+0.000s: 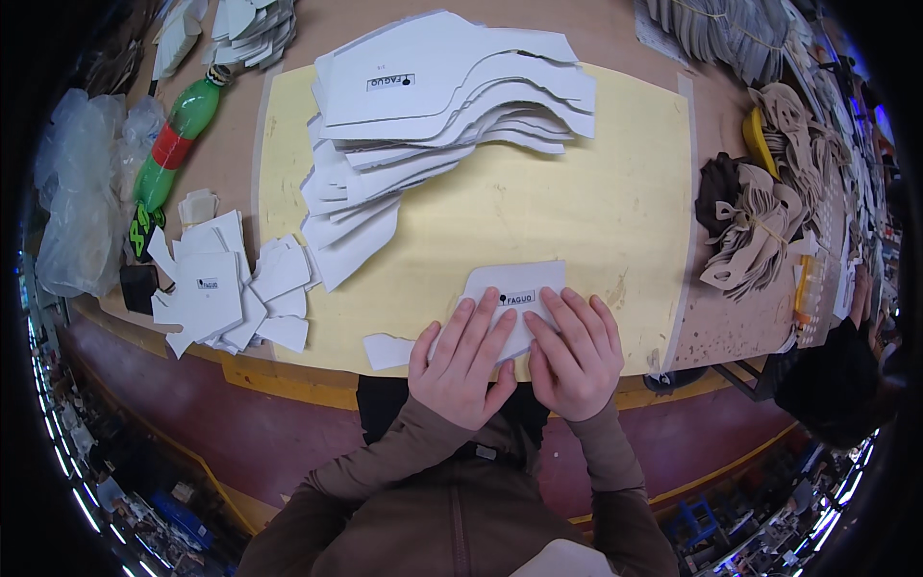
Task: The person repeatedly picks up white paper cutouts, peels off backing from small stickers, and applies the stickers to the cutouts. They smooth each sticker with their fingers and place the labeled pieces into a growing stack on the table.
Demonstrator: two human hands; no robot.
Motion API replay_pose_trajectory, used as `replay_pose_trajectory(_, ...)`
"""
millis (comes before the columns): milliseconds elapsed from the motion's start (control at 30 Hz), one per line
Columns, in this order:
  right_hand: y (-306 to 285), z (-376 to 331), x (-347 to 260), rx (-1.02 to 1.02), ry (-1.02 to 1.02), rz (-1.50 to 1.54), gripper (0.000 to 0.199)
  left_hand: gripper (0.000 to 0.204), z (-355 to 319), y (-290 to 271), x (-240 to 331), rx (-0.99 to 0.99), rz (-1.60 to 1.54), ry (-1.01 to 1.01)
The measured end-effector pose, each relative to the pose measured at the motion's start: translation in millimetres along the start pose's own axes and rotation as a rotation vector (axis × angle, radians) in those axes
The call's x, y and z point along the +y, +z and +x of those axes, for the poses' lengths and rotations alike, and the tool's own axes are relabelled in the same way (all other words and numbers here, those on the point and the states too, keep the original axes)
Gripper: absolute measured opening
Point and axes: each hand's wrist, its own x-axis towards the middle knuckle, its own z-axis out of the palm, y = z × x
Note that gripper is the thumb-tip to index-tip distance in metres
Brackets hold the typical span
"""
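Note:
A white cut shoe-upper piece [514, 276] with a small dark printed mark lies at the near edge of the yellow sheet [615, 202]. My left hand [464, 361] rests on its left part, fingers stretched out and flat. From the right, my right hand [579, 354] presses its extended fingers onto the same piece. Beside my left hand, a small white scrap strip [386, 351] lies on the sheet. Farther off is a fanned stack of larger white pieces [394, 106], the top one bearing a similar mark. My palms hide the near part of the piece.
At left lie a loose pile of small white pieces [207, 298], a green bottle [187, 120] with a red label, and clear plastic bags [77, 192]. Bundled beige pieces [755, 226] and grey bundles [721, 34] sit at right. A person's dark head [832, 385] shows at far right.

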Motion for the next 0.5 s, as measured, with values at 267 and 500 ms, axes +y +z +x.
replay_pose_trajectory(267,1.1,-1.1,0.9,0.038,-0.007,0.021,0.037,0.054,0.4,1.6,0.3,0.018,0.072,0.017)
replay_pose_trajectory(500,8.1,-1.9,-0.9,0.21,0.207,0.136,0.034,0.053,-1.4,4.4,-4.5,0.158,-0.171,-0.074)
